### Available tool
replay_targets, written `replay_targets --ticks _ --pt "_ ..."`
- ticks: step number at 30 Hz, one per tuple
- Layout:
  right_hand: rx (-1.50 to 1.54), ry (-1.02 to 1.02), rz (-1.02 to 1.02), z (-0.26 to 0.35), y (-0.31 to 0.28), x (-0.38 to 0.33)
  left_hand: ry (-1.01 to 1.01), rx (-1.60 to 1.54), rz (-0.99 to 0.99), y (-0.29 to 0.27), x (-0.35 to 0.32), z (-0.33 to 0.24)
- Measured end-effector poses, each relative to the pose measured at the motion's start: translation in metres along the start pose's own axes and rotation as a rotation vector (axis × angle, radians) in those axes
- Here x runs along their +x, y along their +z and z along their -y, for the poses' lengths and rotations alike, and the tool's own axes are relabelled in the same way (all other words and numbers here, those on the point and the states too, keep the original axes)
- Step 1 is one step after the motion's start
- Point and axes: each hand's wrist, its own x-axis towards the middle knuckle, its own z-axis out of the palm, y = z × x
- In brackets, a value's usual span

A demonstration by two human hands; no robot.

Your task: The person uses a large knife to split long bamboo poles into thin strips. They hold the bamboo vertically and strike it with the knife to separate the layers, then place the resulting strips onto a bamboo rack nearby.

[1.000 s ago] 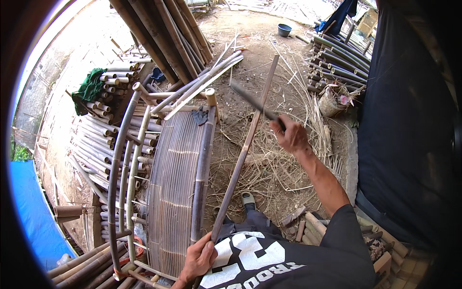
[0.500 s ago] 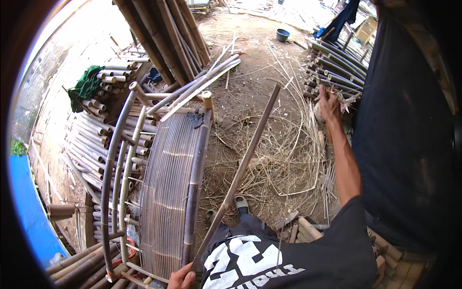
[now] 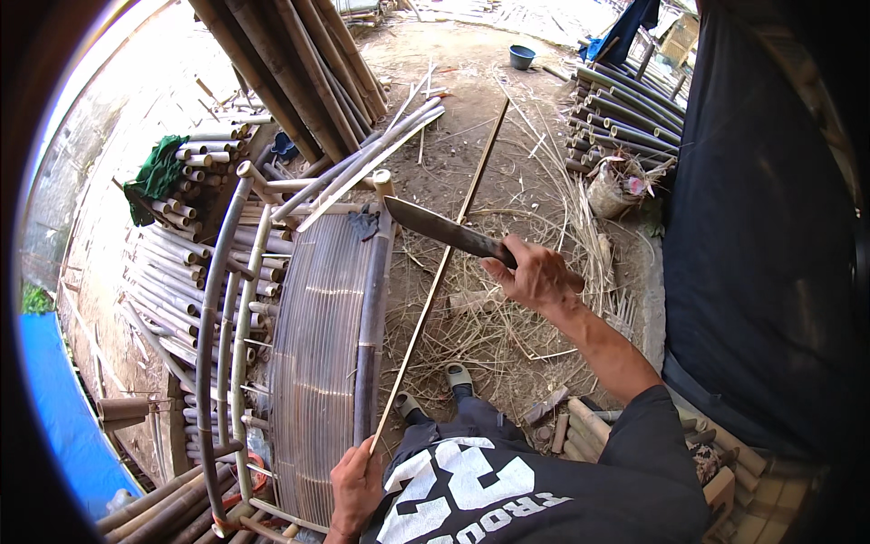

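My left hand (image 3: 356, 485) is closed round the lower end of a long, thin bamboo strip (image 3: 426, 313), which slants up and away to the right. In my right hand (image 3: 536, 275) is a machete (image 3: 444, 229), gripped by its handle, with the dark broad blade pointing left. The blade crosses the strip at about its middle; I cannot tell whether they touch. Beside my left hand stands a bamboo bench (image 3: 317, 363) with a slatted seat, and a dark rag (image 3: 364, 222) lies on its far end.
Bamboo shavings (image 3: 507, 326) litter the ground ahead. Stacked bamboo poles (image 3: 168, 263) lie left, with more poles (image 3: 625, 113) far right. Thick upright poles (image 3: 290, 72) lean beyond the bench. A woven basket (image 3: 619, 189) stands by the black sheet (image 3: 757, 227) at right.
My right hand has come back from beside the basket and now holds the machete across the strip. The strip has turned, showing its thin edge, and my left hand has moved slightly up.
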Motion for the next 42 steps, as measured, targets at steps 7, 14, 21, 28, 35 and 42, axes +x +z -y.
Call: replay_targets --ticks 7,14,21,28,35,42 --pt "0.003 0.465 0.026 -0.085 -0.042 0.029 0.102 0.094 0.034 -0.008 -0.064 0.045" --pt "0.534 0.737 -0.209 -0.137 -0.064 0.031 -0.430 -0.421 0.299 -0.034 -0.073 0.032" --pt "0.340 0.113 -0.107 0.030 0.017 -0.008 -0.398 -1.105 0.295 0.008 0.081 -0.021" --pt "0.254 -0.347 0.031 0.107 0.029 -0.045 -0.552 -1.264 0.329 0.012 0.118 -0.055" --pt "0.217 -0.259 -0.041 0.088 0.032 -0.031 -0.470 -1.175 0.233 0.017 0.097 -0.059" --pt "0.180 0.050 0.140 0.036 0.017 -0.012 -0.506 -1.158 0.354 0.015 0.045 -0.052"
